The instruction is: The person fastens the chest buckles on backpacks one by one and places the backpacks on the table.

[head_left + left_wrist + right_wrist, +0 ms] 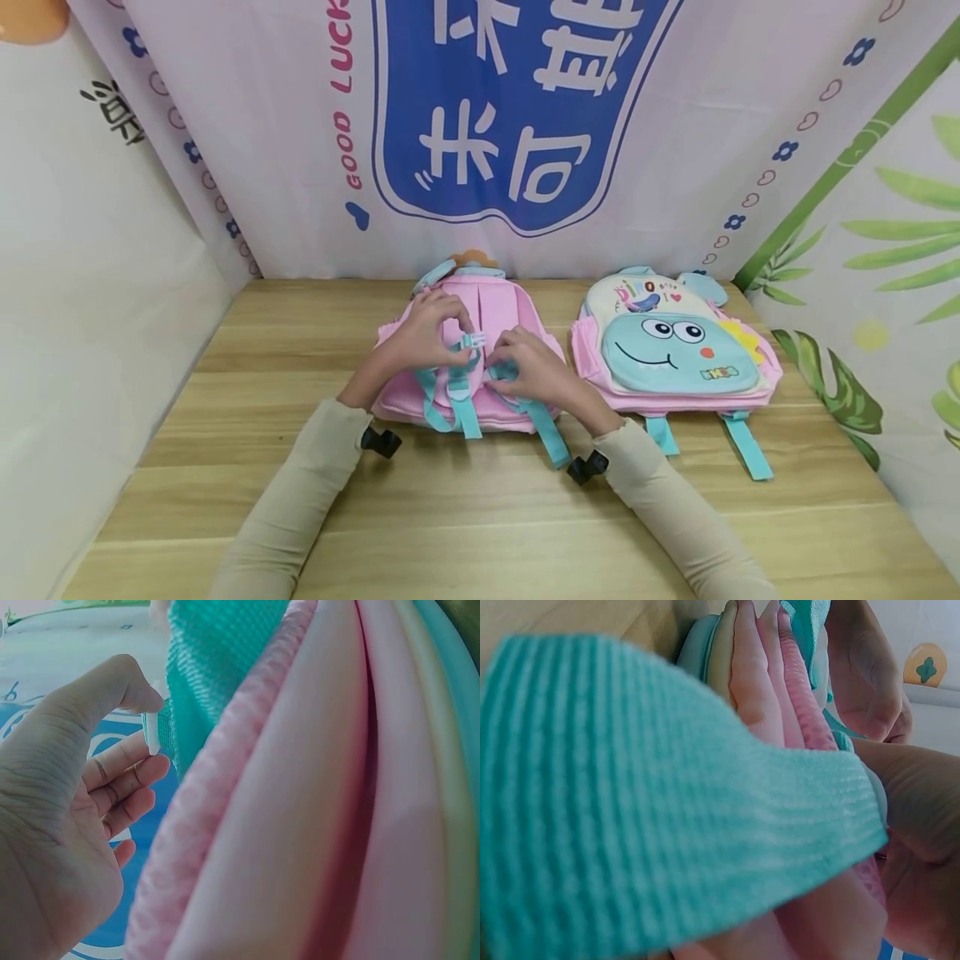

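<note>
A pink backpack (491, 304) lies on the table with its strap side up. Between thumb and index finger, my left hand (427, 333) pinches a white plastic buckle (473, 340) on a teal webbing strap (459, 383). The left wrist view shows this pinch edge-on, the other fingers of the left hand (82, 780) loosely bent. To the right, the curled fingers of my right hand (536, 367) hold the other teal strap (551, 433). In the right wrist view the wide teal webbing (667, 802) covers much of the right hand (922, 802), hiding its fingertips.
A second backpack (678, 354), with a teal dinosaur face, lies to the right, two teal straps hanging toward the front. Both bags rest on a wood-grain table (450, 533). A printed cloth (285, 167) hangs behind, with more cloth at the sides.
</note>
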Demonstrator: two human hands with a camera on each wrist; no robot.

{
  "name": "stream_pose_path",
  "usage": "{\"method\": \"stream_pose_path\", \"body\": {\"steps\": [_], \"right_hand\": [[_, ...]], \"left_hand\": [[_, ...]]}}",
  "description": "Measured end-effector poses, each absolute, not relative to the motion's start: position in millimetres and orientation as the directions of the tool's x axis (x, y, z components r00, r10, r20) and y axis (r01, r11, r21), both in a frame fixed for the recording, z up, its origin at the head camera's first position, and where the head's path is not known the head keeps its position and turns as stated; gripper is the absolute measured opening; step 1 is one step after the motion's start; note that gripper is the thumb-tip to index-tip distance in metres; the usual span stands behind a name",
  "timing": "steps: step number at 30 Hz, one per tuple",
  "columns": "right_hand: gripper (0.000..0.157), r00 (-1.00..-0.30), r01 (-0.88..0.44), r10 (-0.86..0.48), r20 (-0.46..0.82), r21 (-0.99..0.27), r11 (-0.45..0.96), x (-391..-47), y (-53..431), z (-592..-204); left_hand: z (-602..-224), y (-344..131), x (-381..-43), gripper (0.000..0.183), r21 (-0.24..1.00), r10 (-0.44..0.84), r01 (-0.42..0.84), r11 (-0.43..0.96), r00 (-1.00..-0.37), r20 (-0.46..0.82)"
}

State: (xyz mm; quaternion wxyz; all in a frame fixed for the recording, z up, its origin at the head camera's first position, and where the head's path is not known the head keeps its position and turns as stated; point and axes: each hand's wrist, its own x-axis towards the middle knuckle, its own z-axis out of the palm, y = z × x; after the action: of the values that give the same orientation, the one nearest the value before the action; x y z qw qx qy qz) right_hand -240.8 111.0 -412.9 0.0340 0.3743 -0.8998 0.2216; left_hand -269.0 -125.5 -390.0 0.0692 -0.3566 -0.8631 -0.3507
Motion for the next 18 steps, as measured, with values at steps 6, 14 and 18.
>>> {"method": "stream_pose_path", "body": {"steps": [6,14,18], "right_hand": [[0.020,-0.725,-0.682,-0.647,0.236,-0.374,0.629,-241,112,-411],[0.019,-0.740,-0.665,-0.630,0.237,-0.395,0.634,-243,117,-405],[0.018,-0.747,-0.655,-0.625,0.228,-0.414,0.632,-243,120,-402]], "left_hand": [[-391,-127,-270,0.027,0.550,0.558,0.666,0.504,-0.737,0.381],[-389,-126,-269,0.028,0.545,0.550,0.672,0.501,-0.734,0.399],[-389,-126,-269,0.028,0.542,0.548,0.670,0.508,-0.736,0.396]]}}
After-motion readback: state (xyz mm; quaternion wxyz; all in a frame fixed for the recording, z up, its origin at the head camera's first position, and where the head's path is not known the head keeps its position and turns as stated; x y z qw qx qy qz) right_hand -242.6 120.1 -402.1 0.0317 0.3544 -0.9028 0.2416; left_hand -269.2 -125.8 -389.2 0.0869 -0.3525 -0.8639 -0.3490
